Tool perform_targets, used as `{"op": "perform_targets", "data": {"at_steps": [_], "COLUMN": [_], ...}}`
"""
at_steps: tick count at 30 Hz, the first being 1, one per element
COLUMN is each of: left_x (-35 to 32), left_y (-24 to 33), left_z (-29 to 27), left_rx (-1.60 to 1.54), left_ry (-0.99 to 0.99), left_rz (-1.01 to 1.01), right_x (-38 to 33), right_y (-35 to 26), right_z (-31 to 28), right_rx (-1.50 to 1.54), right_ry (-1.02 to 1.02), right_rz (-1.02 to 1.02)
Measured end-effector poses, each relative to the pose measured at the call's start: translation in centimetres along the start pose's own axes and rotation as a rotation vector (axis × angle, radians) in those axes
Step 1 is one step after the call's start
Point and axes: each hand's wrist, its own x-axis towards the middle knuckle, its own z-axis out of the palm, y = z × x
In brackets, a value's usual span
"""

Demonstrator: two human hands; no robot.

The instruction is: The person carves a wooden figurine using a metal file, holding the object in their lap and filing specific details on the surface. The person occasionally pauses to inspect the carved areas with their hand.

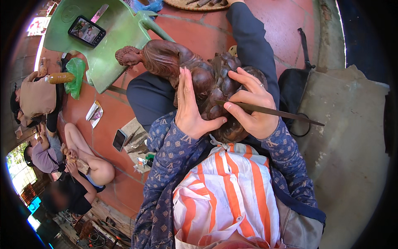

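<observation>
A dark brown carved wooden statue [174, 58] of a robed, curly-haired figure lies across my lap, its head toward the left. Its base is a cluster of rounded, petal-like lumps. My left hand [190, 110] lies against the statue's lower part, fingers stretched out and thumb spread toward the base. Between the thumb and fingers of my right hand [256, 106] is a thin, flat, dark file [286, 113]. One end of it reaches the carved lumps, and the other sticks out past my wrist to the right. Some right fingers rest on the base.
A green plastic chair [112, 31] with a phone [87, 31] stands at upper left. Another phone [120, 140] and hand tools [137, 143] lie on the tiled floor. Several people sit at far left. A black bag [292, 87] is right of my leg. A woven tray [197, 5] is at the top.
</observation>
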Motion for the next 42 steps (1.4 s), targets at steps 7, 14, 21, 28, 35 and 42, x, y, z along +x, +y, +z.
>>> {"op": "perform_targets", "data": {"at_steps": [7,14,21,28,35,42], "left_x": [0.0,0.2,3.2,2.0,0.6,-0.4], "left_y": [0.0,-0.4,5.9,10.8,11.5,11.3], "left_z": [0.3,-0.9,-7.5,-7.2,-6.7,-6.5], "left_rx": [0.032,0.006,-0.963,-1.408,-1.451,-1.474], "left_ry": [0.031,-0.007,-0.195,-0.757,-0.831,-0.83], "left_rz": [0.02,0.036,0.416,0.714,0.759,0.779], "right_x": [2.0,3.0,2.5,2.5,2.3,2.3], "right_y": [-0.9,1.4,1.0,-0.7,0.0,1.4], "right_z": [-0.8,-2.5,-2.3,-1.7,-2.0,-1.9], "right_rx": [-0.09,0.14,0.058,-0.01,0.11,0.176], "right_ry": [-0.15,-0.248,-0.226,-0.299,-0.292,-0.209], "right_rz": [-0.089,-0.047,-0.074,0.043,0.038,-0.035]}}
